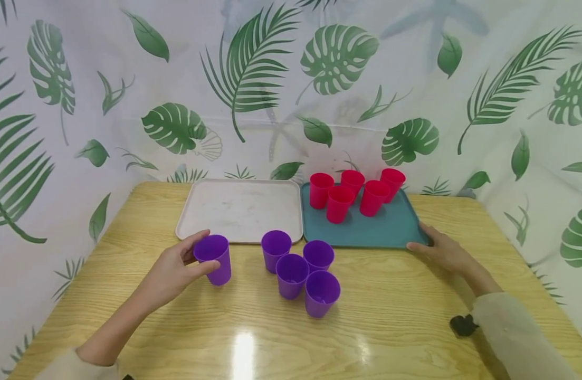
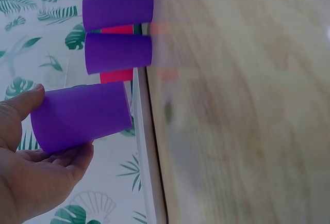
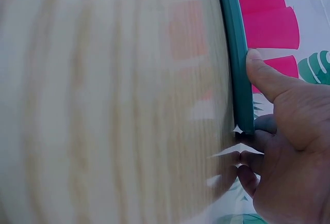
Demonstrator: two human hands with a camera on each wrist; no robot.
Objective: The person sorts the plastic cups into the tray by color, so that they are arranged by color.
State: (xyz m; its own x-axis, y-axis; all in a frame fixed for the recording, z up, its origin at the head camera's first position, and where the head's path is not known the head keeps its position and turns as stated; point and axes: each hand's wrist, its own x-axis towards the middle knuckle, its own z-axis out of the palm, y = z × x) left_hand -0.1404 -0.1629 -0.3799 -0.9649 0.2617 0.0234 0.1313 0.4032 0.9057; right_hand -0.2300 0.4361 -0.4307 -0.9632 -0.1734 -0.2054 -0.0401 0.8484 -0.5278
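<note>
My left hand (image 1: 198, 254) grips a purple cup (image 1: 215, 259) that stands on the wooden table (image 1: 404, 316), thumb on one side and fingers on the other. In the left wrist view the same cup (image 2: 82, 115) sits in my left hand (image 2: 36, 177). Several more purple cups (image 1: 300, 272) stand clustered to its right. My right hand (image 1: 430, 244) pinches the near right corner of a teal tray (image 1: 390, 232), which holds several red cups (image 1: 354, 194). In the right wrist view the thumb (image 3: 263, 74) lies on the tray rim (image 3: 233, 33), with the fingers curled beneath.
A beige tray (image 1: 243, 211) lies left of the teal one with nothing on it. A leaf-print curtain (image 1: 272, 79) closes in the table at the back and on both sides. A small black object (image 1: 461, 325) sits by my right sleeve.
</note>
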